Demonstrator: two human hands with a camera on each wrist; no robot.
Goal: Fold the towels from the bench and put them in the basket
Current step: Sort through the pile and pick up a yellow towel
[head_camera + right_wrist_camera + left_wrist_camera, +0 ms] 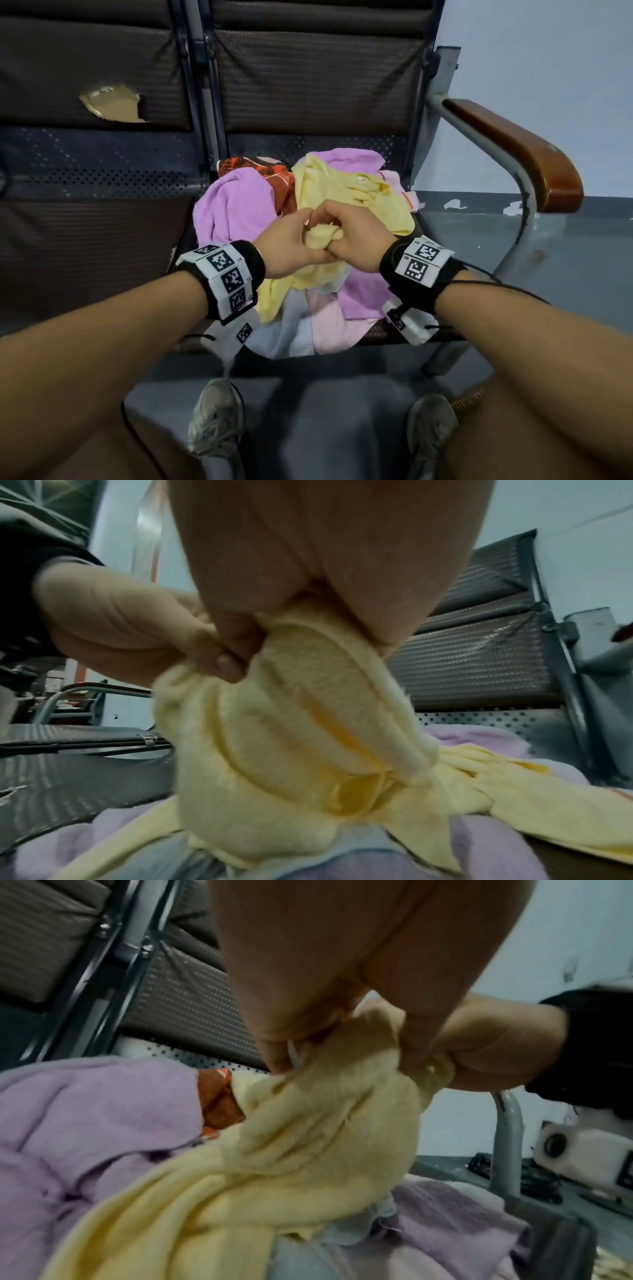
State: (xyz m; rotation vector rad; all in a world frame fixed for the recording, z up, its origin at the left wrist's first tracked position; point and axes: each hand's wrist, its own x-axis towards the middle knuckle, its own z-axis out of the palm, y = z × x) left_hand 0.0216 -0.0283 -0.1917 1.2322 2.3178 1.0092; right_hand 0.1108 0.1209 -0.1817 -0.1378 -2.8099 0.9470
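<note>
As the heap of towels waits on the bench (pixel 387 150), the left hand (pixel 286 245) and right hand (pixel 356 236), knuckles touching, both pinch one bunched edge of the yellow towel (pixel 325 236), whose length trails away toward the backrest.

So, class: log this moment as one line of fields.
step: picking towel | left hand: grips yellow towel | right hand: grips it too | pile: on bench | basket: unseen

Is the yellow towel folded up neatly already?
No, the yellow towel is bunched up where the left hand and right hand grip it above the pile.
</note>
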